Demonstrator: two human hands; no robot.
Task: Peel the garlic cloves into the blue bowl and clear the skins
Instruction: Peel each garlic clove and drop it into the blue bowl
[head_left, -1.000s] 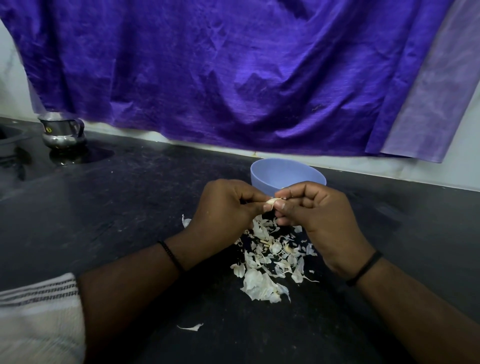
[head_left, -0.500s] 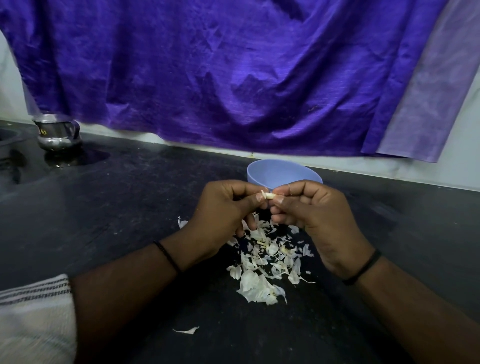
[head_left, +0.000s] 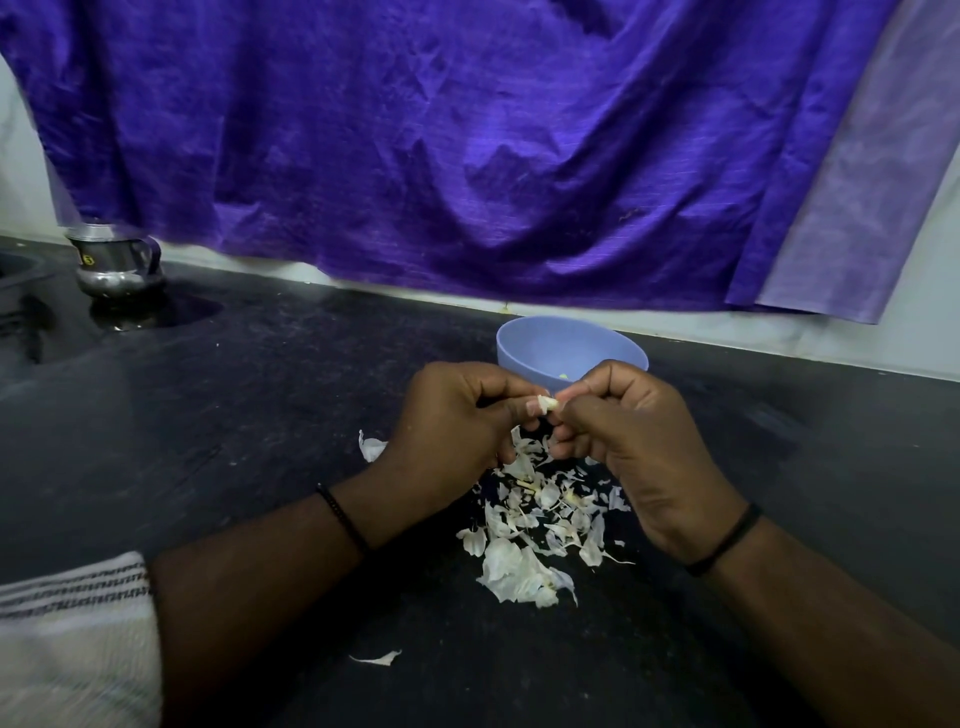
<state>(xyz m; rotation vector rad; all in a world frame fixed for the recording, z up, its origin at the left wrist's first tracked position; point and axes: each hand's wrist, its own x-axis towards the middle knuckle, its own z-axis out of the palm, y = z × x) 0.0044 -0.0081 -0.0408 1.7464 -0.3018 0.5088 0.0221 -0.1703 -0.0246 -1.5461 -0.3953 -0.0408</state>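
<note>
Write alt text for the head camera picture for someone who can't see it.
Left hand and right hand pinch one garlic clove above a pile of skins on a black counter, just before a blue bowl.

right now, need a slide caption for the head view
Both hands, left hand and right hand, pinch a garlic clove before the blue bowl, above skins.

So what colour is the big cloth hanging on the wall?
Purple cloth, with a paler lilac strip at its right edge; head view.
</note>
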